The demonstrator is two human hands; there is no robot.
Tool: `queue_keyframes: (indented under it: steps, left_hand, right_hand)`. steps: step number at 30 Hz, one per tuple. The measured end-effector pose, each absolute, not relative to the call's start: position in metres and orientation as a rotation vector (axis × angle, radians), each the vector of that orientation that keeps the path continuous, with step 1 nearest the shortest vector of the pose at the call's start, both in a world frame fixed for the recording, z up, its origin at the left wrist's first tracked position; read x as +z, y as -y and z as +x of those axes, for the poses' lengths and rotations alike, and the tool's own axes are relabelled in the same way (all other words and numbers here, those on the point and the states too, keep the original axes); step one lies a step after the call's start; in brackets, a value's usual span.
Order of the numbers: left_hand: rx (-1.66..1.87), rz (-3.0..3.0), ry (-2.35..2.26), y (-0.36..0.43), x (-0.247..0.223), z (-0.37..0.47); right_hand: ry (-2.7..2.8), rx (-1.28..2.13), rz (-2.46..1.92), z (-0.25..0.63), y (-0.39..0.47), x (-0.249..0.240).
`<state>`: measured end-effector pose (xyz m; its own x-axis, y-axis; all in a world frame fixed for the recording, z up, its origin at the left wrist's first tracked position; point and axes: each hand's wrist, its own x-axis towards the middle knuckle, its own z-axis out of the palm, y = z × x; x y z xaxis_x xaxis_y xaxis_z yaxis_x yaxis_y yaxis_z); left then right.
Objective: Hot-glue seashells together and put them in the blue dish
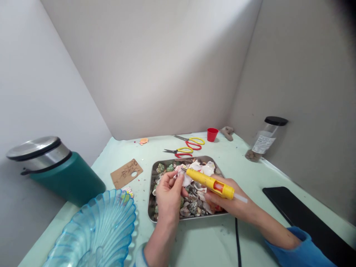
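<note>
My right hand (230,196) is wrapped round a yellow glue gun (207,180), with a clear glue stick (240,198) poking out of its back end. The gun's nozzle points left, at the fingertips of my left hand (170,193). Those fingers pinch a small whitish piece, apparently a shell (181,172), right at the nozzle; the fingers partly cover it. Both hands are above a metal tray (150,207) filled with mixed seashells (193,207), white, green and brown speckled. From below the gun a black cord (238,241) runs down toward the front edge.
Behind the tray lie two pairs of scissors (185,150) and a red cup (212,135). To the left are a brown card (126,173), a blue scalloped dish (97,230) and a green bottle (66,178). On the right are a clear jar (264,141) and a black slab (303,218).
</note>
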<state>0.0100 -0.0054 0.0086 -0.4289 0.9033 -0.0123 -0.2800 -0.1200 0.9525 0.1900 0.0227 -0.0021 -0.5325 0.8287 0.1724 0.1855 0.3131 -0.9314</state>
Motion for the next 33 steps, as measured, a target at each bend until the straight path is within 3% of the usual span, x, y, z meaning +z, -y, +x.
queue_keyframes:
  steps: [13,19,27,33]
  left_hand:
    - [1.683,0.774,-1.212,0.0060,0.0099,0.0096]
    - [1.647,0.787,-1.217,0.0052,0.0080,0.0095]
    - [1.643,0.812,-1.258,0.0043,0.0043,0.0101]
    - [1.627,0.792,-1.252,0.0039,0.0046,0.0102]
  right_hand:
    - [1.977,1.149,-0.901,0.1906,-0.0224,0.0032]
    - [1.920,1.303,-0.899,0.1897,-0.0219,0.0018]
    - [1.995,1.178,-0.909,0.1890,-0.0220,0.0069]
    - [1.945,1.297,-0.909,0.1894,-0.0231,0.0014]
